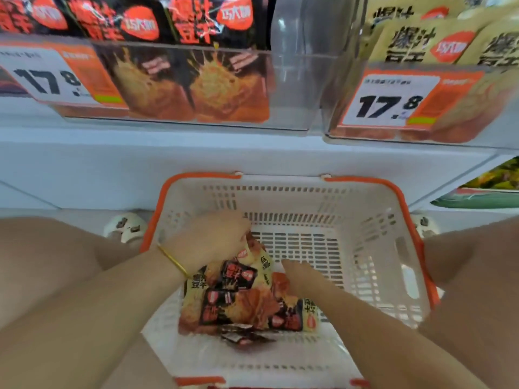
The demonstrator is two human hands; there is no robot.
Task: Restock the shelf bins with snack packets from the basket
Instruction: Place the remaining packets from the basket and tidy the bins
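1. The left hand is gripping the snack packets at their far-left edge, fingers curled; they are lying in the basket's near-left part.
2. The right hand is touching them from the right, fingers straight.
3. They are looking light, crinkly and slippery; pinching the sealed edges should hold best.

Shop: price tags on clear shelf bins, plastic shopping basket below.
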